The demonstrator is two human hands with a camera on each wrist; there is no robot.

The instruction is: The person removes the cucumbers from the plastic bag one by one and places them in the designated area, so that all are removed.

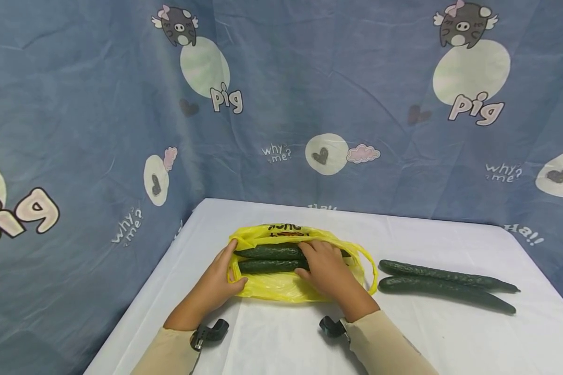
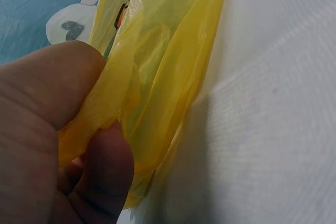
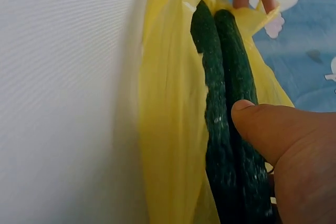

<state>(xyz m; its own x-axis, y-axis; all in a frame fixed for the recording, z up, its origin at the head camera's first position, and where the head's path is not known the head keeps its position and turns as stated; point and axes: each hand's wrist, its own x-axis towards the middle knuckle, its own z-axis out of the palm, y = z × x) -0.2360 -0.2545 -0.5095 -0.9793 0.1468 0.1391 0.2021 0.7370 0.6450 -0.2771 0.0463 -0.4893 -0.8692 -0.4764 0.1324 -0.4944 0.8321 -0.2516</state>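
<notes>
A yellow plastic bag (image 1: 286,290) lies on its side with its mouth spread open. Two dark green cucumbers, a far one (image 1: 269,252) and a near one (image 1: 267,266), are side by side within it. At the bag's left end my left hand (image 1: 216,286) pinches its edge; thumb and a bent finger have the yellow film (image 2: 173,72) between them in the left wrist view. My right hand (image 1: 328,271) reaches into the opening and grips the far cucumber, its thumb (image 3: 262,124) laid along that cucumber in the right wrist view. Its other fingers are mostly hidden there.
Two more cucumbers, an upper (image 1: 443,274) and a lower (image 1: 445,292), lie to the right of the bag on the white-covered table (image 1: 272,344). A bag handle loop (image 1: 373,271) sticks out toward them. Blue printed cloth (image 1: 272,99) hangs behind and at the left.
</notes>
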